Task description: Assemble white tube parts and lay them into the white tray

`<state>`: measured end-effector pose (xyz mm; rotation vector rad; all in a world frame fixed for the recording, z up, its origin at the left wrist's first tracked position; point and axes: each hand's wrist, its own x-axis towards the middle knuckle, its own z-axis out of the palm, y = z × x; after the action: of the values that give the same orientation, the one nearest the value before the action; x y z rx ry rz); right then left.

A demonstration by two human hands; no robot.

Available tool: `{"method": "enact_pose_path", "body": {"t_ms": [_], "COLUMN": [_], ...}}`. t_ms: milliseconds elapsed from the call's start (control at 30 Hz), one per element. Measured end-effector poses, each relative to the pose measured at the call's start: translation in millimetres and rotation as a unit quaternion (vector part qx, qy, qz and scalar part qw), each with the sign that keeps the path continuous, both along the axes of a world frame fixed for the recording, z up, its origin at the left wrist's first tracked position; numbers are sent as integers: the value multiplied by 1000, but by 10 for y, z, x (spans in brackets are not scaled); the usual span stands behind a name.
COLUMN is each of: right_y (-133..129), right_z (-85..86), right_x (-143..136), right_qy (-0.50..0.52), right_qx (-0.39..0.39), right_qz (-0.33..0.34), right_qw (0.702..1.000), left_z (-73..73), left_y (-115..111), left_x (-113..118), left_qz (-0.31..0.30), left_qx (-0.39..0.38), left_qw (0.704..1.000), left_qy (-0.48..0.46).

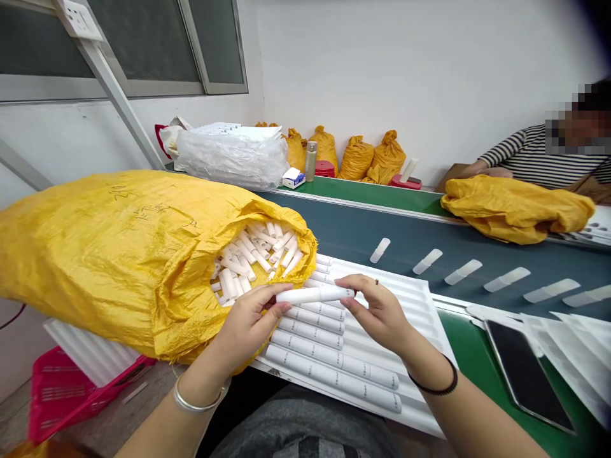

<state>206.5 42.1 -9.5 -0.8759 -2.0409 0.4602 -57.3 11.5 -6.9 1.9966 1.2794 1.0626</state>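
Over white tray [420,299] — tube [315,294] lies level, ends pinched by left hand [248,324] and right hand [377,308] fingers.

A grooved tray [420,305] is set at the near edge of the desk [477,356], with rows of tubes [334,369] laid in its grooves. A single tube [315,294] is held crosswise above the tray between the left hand [245,324] and the right hand [379,312]. An open sack [119,254] lies to the left, partly on the tray, with loose tubes inside its mouth. Behind the tray runs a conveyor belt [344,235], on which tubes are spaced in a line toward the right. A phone [525,375] lies right of the tray. A basket [62,394] is placed low at the left, under the sack. Further sacks [356,158] are stacked behind the belt against the wall. A second sack [518,207] lies at the far right, before another person [539,156].
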Motion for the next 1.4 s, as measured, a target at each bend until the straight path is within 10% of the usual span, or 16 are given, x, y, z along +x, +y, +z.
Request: {"method": "enact_pose_path", "body": {"t_ms": [500,967,1233,1400], "right_y": [-64,-147,-168,540], "right_z": [30,-320,-308,-421], "right_x": [-7,-60,-172,52], "right_qy": [131,-100,-103,-203], "right_qx": [-289,-57,-112,-74], "right_qz": [4,94,103,-144], "right_qw": [948,989,983,966], "left_z": [-1,-119,-203,-225], "left_y": [-113,-102,-188,93], "left_x": [111,218,198,-115], "left_qz": [8,-86,-83,-2], "left_qx": [199,129,105,81], "left_qw": [978,982,983,971], "left_qy": [67,107,126,226]}}
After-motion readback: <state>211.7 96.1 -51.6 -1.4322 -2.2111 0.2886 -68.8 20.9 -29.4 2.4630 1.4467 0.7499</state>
